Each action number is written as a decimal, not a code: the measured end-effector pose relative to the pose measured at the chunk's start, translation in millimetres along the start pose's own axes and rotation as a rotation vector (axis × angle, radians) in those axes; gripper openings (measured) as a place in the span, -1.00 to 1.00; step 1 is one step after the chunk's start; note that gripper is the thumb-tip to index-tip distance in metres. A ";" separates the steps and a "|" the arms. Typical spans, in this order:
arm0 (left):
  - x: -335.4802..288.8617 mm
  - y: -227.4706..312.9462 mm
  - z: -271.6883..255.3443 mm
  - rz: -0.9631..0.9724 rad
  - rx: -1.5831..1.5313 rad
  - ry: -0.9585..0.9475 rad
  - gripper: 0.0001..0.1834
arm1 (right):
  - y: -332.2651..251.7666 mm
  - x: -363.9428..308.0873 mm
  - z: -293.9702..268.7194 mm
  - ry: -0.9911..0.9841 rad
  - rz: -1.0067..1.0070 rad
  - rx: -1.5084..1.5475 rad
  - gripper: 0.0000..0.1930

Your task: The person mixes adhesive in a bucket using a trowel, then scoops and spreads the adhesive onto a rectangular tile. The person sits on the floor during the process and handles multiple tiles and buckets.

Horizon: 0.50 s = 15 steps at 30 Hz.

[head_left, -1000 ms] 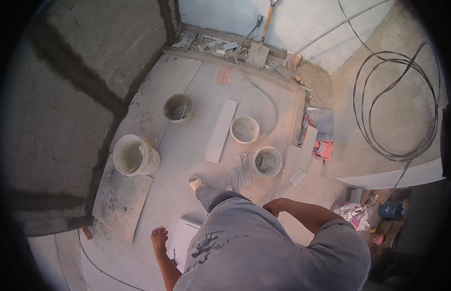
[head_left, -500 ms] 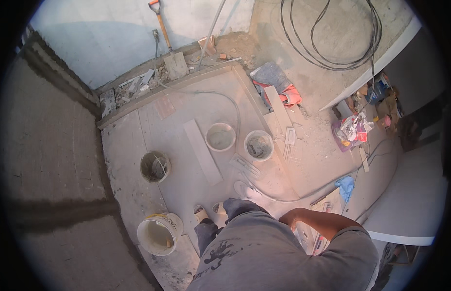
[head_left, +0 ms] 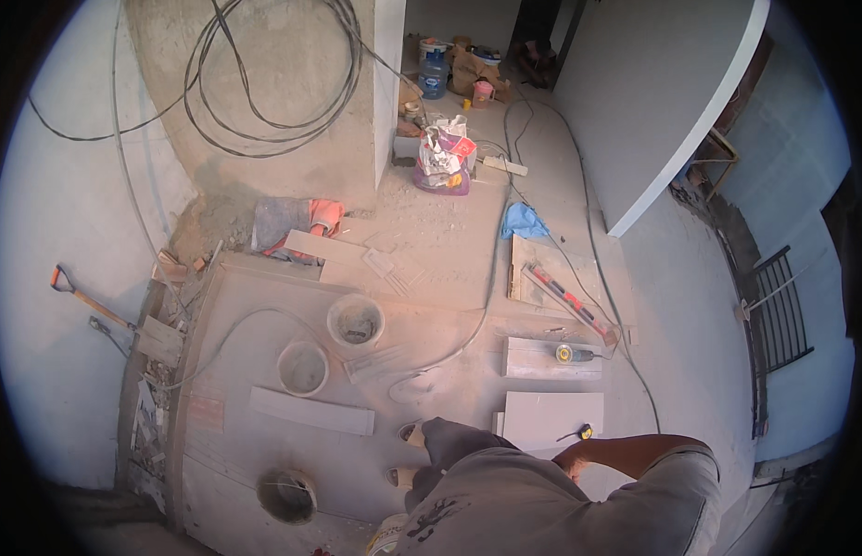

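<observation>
Floor (head_left: 450, 232): pale and dusty, crossed by dark cables.
Partition wall (head_left: 626, 111): smooth and grey, upper right, its pale edge facing the work area.
Person: seen from above in a grey shirt (head_left: 533, 505), both sandalled feet pointing left.
Cable coil (head_left: 355, 69): black, loosely looped against the rough tan wall, upper left.
Near tile (head_left: 542, 412): pale and rectangular, flat on the floor just beyond the right forearm; the thing nearest the right hand.
Second tile (head_left: 535, 371): pale, further from the person than the near tile, a power tool lying across it.
Long strip (head_left: 310, 410): pale, flat on the floor, left of the feet.
Shovel (head_left: 105, 304): orange grip, leaning by the white wall at far left.
Spirit level (head_left: 570, 301): red, lying slantwise beyond the second tile.
Buckets: two pale ones (head_left: 332, 315) side by side with grey contents, a darker one (head_left: 264, 486) closer to the feet.
Power tool (head_left: 567, 354): yellow disc, dark body.
Right hand (head_left: 572, 461): near the shirt front, fingers mostly hidden; whether it grips anything cannot be told.
Left hand: out of view, its state unknown.
Tape measure (head_left: 586, 432): yellow and black, on the near tile.
</observation>
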<state>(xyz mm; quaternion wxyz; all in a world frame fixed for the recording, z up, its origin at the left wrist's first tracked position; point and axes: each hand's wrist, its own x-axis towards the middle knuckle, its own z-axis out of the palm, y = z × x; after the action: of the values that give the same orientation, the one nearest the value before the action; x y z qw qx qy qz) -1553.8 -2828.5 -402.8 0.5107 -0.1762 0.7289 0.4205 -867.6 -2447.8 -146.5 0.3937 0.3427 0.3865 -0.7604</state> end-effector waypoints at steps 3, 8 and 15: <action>33.8 62.8 41.8 0.031 0.198 -0.168 -0.41 | 38.7 10.9 50.1 0.001 -0.239 0.016 -0.41; 56.1 124.3 159.4 -0.021 0.474 -0.428 -0.52 | 53.5 24.3 94.1 0.111 -0.391 0.105 -0.50; -35.7 151.5 322.8 -0.011 0.822 -0.514 -0.57 | 116.9 68.6 114.7 0.632 -0.529 -0.222 -0.51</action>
<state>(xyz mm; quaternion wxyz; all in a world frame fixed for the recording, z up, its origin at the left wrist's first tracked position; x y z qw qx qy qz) -1450.4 -2490.2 -345.7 0.7038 0.1461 0.6839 0.1250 -822.8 -2614.8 -186.8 0.0817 0.4032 0.6423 -0.6467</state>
